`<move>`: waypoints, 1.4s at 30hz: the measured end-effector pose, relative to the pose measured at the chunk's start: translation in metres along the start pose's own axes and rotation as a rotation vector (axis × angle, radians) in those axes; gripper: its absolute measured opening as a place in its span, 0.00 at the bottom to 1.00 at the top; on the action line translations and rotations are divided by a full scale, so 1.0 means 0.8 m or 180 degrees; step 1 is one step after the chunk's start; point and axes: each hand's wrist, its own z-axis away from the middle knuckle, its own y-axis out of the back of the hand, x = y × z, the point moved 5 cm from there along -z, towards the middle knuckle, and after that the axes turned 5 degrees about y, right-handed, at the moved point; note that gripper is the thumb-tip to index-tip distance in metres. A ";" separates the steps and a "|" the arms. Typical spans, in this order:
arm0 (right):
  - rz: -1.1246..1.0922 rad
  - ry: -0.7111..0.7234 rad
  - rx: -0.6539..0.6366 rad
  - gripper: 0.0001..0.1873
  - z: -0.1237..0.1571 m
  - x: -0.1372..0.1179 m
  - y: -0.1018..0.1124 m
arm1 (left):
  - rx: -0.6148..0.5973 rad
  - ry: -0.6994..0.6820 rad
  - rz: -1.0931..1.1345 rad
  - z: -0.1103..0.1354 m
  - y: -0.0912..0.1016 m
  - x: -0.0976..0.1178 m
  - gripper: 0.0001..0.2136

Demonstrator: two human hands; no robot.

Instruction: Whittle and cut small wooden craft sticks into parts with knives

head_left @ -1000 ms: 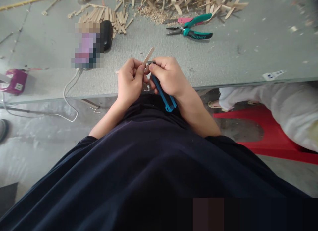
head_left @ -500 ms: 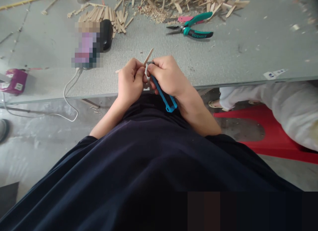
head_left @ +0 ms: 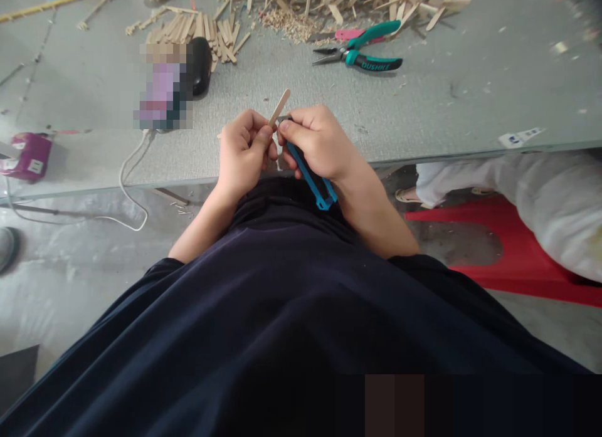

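My left hand [head_left: 245, 150] pinches a thin wooden craft stick [head_left: 280, 106], whose rounded end points up and to the right. My right hand [head_left: 316, 139] is wrapped round a blue utility knife [head_left: 310, 177], its handle slanting down toward my lap. The knife's head sits close beside the stick, between the two hands; whether the blade touches the wood I cannot tell. Both hands are at the table's near edge, just above my dark shirt.
Green-and-black pliers [head_left: 360, 51] lie ahead on the grey table [head_left: 446, 105]. Behind them are wood shavings [head_left: 291, 26] and piled sticks [head_left: 338, 1]. At left are a black case [head_left: 201, 67], a blurred phone [head_left: 162, 92] with a white cable and a purple box [head_left: 31, 156]. A person's leg [head_left: 555, 205] and red stool [head_left: 512, 261] are at right.
The craft stick has turned slightly, showing more of its flat face. My left hand has shifted a little to the left; the right hand keeps its grip on the knife.
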 end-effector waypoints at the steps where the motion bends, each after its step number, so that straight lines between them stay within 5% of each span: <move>1: -0.0032 0.0018 -0.0030 0.20 0.000 0.001 0.000 | -0.0022 0.0012 0.0036 -0.001 0.000 0.000 0.28; 16: -0.0104 0.0150 0.0240 0.14 0.003 0.004 0.000 | 0.0105 0.0216 0.0016 0.003 -0.002 -0.001 0.24; 26: 0.0050 0.0227 0.0329 0.15 0.000 0.006 -0.003 | 0.0112 -0.0036 0.0085 0.006 -0.009 0.001 0.24; 42: 0.0269 0.0161 0.0452 0.16 0.003 0.004 -0.006 | 0.0769 -0.0076 -0.0678 0.010 -0.003 0.018 0.11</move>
